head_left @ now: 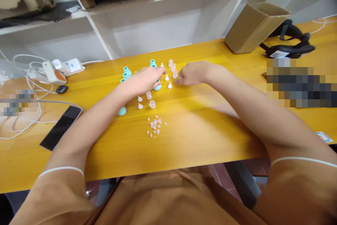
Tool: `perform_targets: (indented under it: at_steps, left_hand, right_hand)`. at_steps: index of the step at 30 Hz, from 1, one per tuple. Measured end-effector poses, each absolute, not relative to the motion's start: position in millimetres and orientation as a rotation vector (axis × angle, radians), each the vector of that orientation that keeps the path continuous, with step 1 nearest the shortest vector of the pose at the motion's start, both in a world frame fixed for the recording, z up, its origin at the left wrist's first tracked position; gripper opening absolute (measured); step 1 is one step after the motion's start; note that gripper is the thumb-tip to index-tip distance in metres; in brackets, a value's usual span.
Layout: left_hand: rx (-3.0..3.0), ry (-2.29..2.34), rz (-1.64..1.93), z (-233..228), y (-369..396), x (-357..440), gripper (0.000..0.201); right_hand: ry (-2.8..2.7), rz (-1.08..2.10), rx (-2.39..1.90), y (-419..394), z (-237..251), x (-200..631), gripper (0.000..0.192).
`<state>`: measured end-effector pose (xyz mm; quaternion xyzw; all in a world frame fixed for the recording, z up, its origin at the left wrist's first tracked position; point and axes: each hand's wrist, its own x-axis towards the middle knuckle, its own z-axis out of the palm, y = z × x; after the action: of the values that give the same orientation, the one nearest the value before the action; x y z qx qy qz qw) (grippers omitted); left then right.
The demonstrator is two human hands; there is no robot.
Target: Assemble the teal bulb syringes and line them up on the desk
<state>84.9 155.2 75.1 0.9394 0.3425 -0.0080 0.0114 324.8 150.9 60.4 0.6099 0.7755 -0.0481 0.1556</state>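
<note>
My left hand [147,79] reaches across the yellow table [200,126] and is closed over a teal rubber bulb [157,87]. My right hand [193,73] rests just to the right, its fingertips pinched on a small pale pink piece [177,81]. Between the hands stand little white cone tips [166,78]. More teal bulbs [126,71] stand behind my left hand, and one [121,111] lies under my left forearm. Clear pink caps [173,67] stand behind my right hand. A scatter of several tiny pink rings [156,126] lies nearer to me.
A black phone [61,126] lies at the left near white cables and a power strip [50,72]. A cardboard box [254,25] leans at the back right beside a black strap device [289,46]. White shelving with boxes rises behind the table.
</note>
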Motion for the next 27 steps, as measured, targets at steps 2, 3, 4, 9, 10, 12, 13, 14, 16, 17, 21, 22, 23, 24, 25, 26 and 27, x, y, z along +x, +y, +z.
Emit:
perform_targets:
  at_steps: [2,3,4,9,10,12,13,14,16,17,21,22,23,24,25,26,27]
  left_hand:
    - [2.943,1.065,-0.030,74,155,86,0.044]
    - [2.946,1.072,-0.036,73,155,86,0.044]
    - [2.949,1.082,-0.034,73,155,86,0.044]
    - [2.991,1.097,0.183,84,148,82,0.039]
    - [3.002,1.092,0.238,88,145,78,0.038]
    - [3.023,1.073,0.323,98,136,68,0.034]
    - [3.034,1.056,0.361,102,130,60,0.031]
    - [3.045,1.040,0.399,104,123,50,0.029]
    - [3.092,0.951,0.543,105,110,24,0.027]
    - [3.107,0.910,0.635,101,105,9,0.027]
    - [2.867,1.208,1.006,70,101,-55,0.020]
    - [2.778,1.353,1.088,59,106,-69,0.020]
    - [2.694,1.482,1.111,48,112,-82,0.022]
    - [2.622,1.590,1.114,37,120,-92,0.026]
    - [2.556,1.701,1.077,27,128,-100,0.029]
    - [2.499,1.810,0.981,17,136,-106,0.034]
    - [2.458,1.913,0.849,9,144,-111,0.040]
  right_hand:
    - [2.229,-0.135,1.748,151,60,324,0.054]
    - [2.230,-0.138,1.753,151,60,324,0.054]
    - [2.229,-0.140,1.756,152,60,326,0.053]
    - [2.358,-0.087,1.798,153,76,353,0.053]
    - [2.435,-0.063,1.798,151,82,359,0.054]
    - [2.559,-0.014,1.801,141,94,366,0.051]
    - [2.611,0.035,1.824,133,99,366,0.048]
    - [2.663,0.089,1.838,125,101,363,0.045]
    - [2.730,0.148,1.877,110,97,356,0.039]
    - [2.740,0.154,1.884,103,90,352,0.035]
    - [2.784,0.188,2.007,101,43,352,0.018]
    - [2.817,0.177,2.027,105,29,355,0.019]
    - [2.845,0.172,2.059,112,15,360,0.024]
    - [2.858,0.172,2.103,119,2,365,0.029]
    - [2.859,0.196,2.161,126,-10,371,0.034]
    - [2.859,0.215,2.190,133,-20,376,0.038]
    - [2.850,0.208,2.202,139,-29,380,0.043]
